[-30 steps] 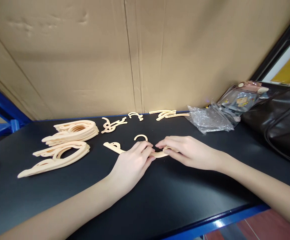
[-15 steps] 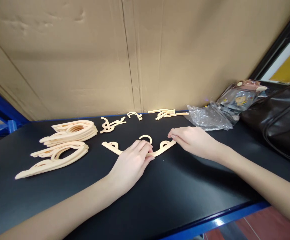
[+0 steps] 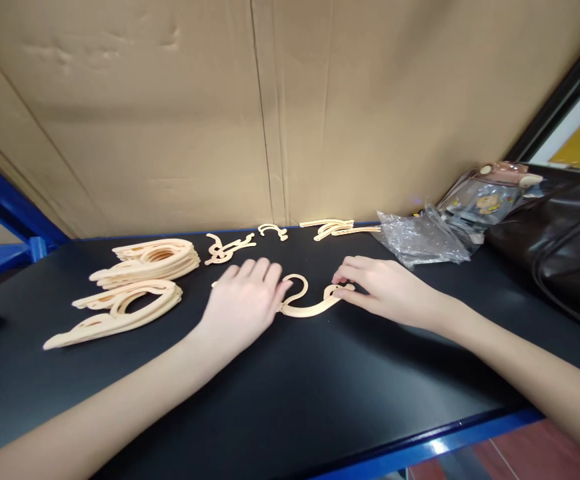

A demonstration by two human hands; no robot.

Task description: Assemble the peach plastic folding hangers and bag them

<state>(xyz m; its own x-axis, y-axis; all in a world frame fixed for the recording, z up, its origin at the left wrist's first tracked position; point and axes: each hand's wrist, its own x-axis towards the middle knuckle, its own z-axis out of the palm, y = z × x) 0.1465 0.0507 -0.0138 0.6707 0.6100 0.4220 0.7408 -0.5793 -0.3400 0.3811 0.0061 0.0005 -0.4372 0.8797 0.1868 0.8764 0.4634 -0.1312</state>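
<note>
Black table (image 3: pixel 290 400), nearer rear edge: left hand (image 3: pixel 243 300) partly hides hanger (image 3: pixel 307 311), grip indeterminable; right hand (image 3: pixel 385 290) pinches hanger's right end.

I had open room on the flat black desk (image 3: pixel 290 400) between the left forearm (image 3: pixel 135 393) and the right forearm (image 3: pixel 510 360), reaching the visible front edge. Farther back, the bare left hand (image 3: pixel 243 297) and bare right hand (image 3: pixel 385 290) flanked a curved beige plastic hanger (image 3: pixel 310 311), whose hook partly filled the gap between them. Beyond it I could pass toward the back edge, up to the thin beige plastic pieces (image 3: pixel 330 230) and the tall brown cardboard wall (image 3: pixel 170 133). Two stacks of curved beige plastic hangers (image 3: pixel 140 321) obstructed me toward the left edge; near the back right corner, a crinkled clear plastic bag (image 3: pixel 423 240) and a shiny dark-brown bag (image 3: pixel 560 233) blocked passage.
</note>
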